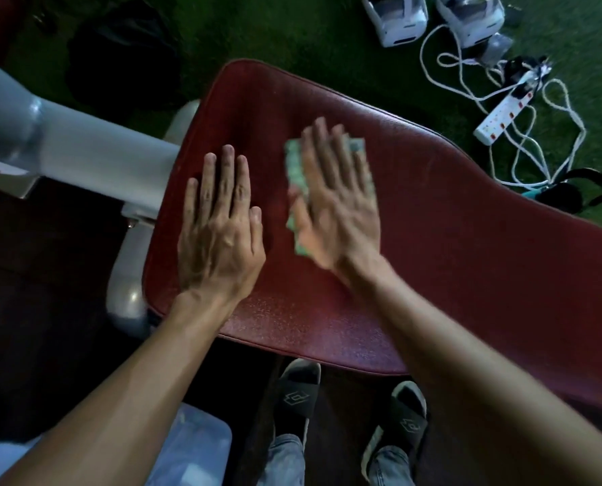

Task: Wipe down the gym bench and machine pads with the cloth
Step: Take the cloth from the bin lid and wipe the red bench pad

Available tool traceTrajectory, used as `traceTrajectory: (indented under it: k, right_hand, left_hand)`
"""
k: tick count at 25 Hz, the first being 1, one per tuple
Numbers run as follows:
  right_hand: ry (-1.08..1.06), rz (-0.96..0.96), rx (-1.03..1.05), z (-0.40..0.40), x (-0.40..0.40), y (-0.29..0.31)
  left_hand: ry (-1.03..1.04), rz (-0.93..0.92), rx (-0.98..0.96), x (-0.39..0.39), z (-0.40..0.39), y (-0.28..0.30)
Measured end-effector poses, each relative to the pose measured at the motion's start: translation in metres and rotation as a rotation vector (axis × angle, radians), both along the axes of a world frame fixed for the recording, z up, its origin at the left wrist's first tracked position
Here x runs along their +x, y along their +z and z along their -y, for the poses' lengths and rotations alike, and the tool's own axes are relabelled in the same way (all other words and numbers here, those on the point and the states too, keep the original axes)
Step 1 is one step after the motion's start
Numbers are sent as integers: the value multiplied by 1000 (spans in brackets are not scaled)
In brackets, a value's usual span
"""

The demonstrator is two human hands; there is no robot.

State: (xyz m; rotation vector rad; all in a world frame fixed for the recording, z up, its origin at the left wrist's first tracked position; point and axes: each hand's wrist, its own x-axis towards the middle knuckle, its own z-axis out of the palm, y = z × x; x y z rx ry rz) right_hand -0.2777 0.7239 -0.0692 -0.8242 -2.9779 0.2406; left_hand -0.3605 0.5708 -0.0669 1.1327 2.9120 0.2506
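Both forearms reach out from the near edge over the red bench pad (pixel 432 219), whose long axis runs off to the right. Left hand (pixel 218 226) lies flat and empty near the pad's left edge. Right hand (pixel 338 201), blurred, presses the greenish cloth (pixel 294 177) down under an open palm, fingers spread, not pinching it. Unwiped pad probably lies mostly to the right, so the right grip is the nearer one.

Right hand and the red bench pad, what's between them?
The green cloth, pressed flat under the right hand on the bench pad, in the head view.
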Motion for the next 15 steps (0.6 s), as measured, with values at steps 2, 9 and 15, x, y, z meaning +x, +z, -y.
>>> traceTrajectory:
  k: [2,9,15]
  right_hand:
    - [188,43,-46,31,47,5]
    - [-434,37,-81,-35,86,-4]
    - [-28,-12,-5,23,-18,-2]
  left_hand:
    - [35,9,5,-1,3,0]
    - [55,-15,-35,2,7,-5]
    - [54,-16,-19,1,7,-8]
